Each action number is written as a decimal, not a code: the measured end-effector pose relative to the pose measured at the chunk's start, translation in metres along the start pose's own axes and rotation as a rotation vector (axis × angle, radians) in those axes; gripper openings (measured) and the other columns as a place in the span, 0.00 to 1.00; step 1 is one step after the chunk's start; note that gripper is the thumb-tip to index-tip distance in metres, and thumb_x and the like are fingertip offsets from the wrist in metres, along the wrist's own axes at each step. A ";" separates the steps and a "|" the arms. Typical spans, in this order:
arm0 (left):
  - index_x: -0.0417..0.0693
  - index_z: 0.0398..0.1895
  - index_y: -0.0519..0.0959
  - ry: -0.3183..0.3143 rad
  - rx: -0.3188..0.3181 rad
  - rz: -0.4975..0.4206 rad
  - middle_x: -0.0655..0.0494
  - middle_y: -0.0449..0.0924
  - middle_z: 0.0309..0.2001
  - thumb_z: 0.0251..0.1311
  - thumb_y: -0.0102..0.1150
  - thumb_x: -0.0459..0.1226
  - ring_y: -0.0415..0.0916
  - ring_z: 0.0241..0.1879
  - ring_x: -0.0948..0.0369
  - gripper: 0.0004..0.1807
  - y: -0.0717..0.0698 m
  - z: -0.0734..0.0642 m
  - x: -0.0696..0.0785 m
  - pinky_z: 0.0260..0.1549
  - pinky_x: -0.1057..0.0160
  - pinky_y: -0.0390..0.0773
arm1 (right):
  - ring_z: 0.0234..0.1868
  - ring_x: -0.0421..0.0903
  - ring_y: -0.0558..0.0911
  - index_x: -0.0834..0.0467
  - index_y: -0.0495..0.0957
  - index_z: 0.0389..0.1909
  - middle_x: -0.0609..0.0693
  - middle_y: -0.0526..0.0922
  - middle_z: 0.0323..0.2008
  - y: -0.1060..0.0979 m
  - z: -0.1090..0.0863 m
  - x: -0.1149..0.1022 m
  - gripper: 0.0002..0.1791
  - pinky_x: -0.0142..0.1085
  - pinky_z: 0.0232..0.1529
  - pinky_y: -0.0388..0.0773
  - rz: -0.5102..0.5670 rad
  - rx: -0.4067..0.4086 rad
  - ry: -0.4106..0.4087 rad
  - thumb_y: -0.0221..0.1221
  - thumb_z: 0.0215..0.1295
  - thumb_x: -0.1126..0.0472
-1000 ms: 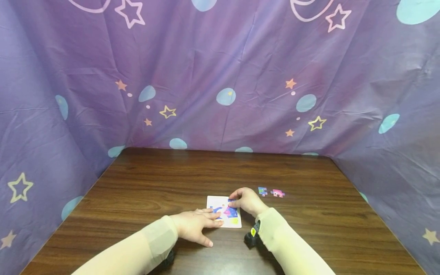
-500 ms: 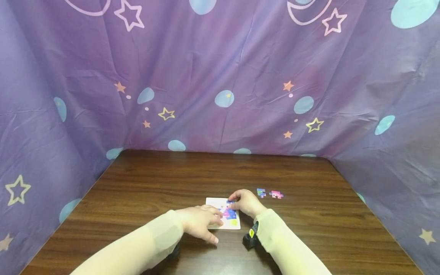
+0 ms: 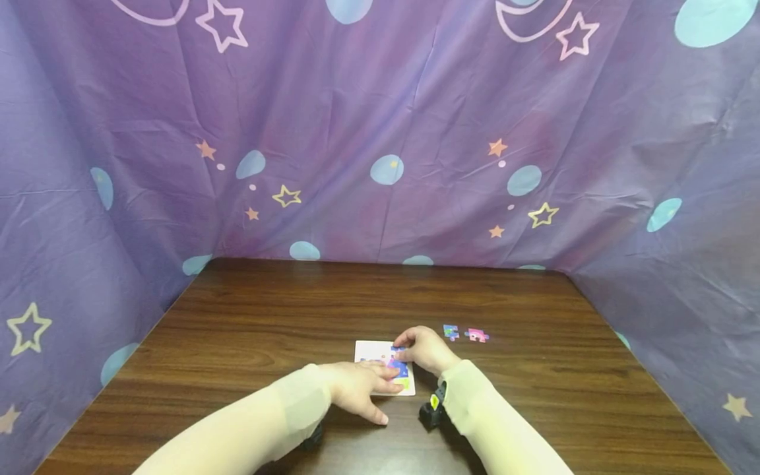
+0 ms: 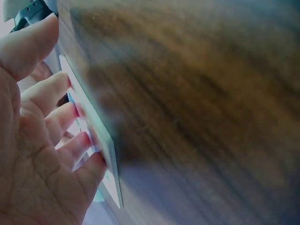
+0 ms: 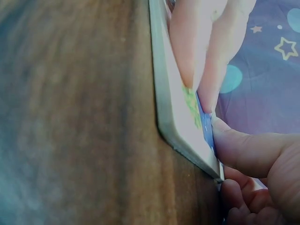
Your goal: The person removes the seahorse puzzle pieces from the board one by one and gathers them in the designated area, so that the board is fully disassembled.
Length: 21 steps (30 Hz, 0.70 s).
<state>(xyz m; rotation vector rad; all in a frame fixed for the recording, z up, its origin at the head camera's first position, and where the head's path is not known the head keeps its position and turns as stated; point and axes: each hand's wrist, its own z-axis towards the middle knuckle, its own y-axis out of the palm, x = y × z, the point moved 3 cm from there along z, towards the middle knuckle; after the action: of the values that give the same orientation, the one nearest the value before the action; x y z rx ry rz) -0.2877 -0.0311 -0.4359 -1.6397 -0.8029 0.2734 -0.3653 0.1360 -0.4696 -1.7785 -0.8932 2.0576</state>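
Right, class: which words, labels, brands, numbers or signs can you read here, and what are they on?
No word, brand or number is readable.
Black device at the right wrist: yellow-green mark, too small to read.
Puzzle board: partly covered, nothing legible.
Loose puzzle pieces: prints too small.
Purple backdrop: star outlines and other shapes only.

The right hand (image 5: 267, 159) holds the edge of a white-bordered board (image 5: 180, 124) on the wooden surface (image 5: 93, 117); left-hand fingers (image 5: 192, 42) touch its printed face.
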 end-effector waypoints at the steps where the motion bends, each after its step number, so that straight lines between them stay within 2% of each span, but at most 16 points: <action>1: 0.62 0.69 0.67 -0.002 0.003 -0.004 0.61 0.55 0.74 0.57 0.59 0.58 0.48 0.73 0.55 0.36 0.001 0.000 0.000 0.70 0.54 0.50 | 0.35 0.42 0.75 0.58 0.84 0.31 0.46 0.79 0.29 0.000 0.000 0.000 0.10 0.40 0.44 0.73 -0.010 0.003 -0.001 0.71 0.44 0.68; 8: 0.62 0.69 0.68 0.000 0.018 -0.003 0.61 0.55 0.73 0.57 0.59 0.58 0.48 0.73 0.55 0.35 0.001 0.002 0.003 0.70 0.55 0.51 | 0.38 0.42 0.76 0.55 0.86 0.31 0.44 0.78 0.31 -0.005 -0.003 -0.003 0.09 0.42 0.48 0.72 -0.133 0.019 -0.063 0.72 0.46 0.63; 13: 0.62 0.68 0.68 -0.010 0.024 -0.001 0.60 0.56 0.73 0.57 0.59 0.57 0.48 0.73 0.55 0.35 0.001 0.000 0.003 0.70 0.54 0.51 | 0.38 0.44 0.75 0.56 0.84 0.30 0.46 0.78 0.32 -0.003 -0.003 -0.007 0.09 0.42 0.47 0.72 -0.157 -0.004 -0.113 0.72 0.46 0.64; 21: 0.63 0.68 0.69 -0.031 0.039 0.008 0.60 0.57 0.73 0.56 0.61 0.57 0.50 0.73 0.55 0.35 0.002 0.000 0.004 0.70 0.56 0.52 | 0.40 0.44 0.75 0.57 0.82 0.28 0.47 0.78 0.32 0.002 0.000 -0.009 0.10 0.45 0.51 0.71 -0.131 0.000 -0.058 0.72 0.43 0.66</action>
<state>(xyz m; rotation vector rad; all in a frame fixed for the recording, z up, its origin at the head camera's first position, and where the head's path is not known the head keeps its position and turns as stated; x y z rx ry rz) -0.2841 -0.0293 -0.4368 -1.6062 -0.8096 0.3188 -0.3633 0.1289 -0.4635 -1.6214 -0.9989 2.0352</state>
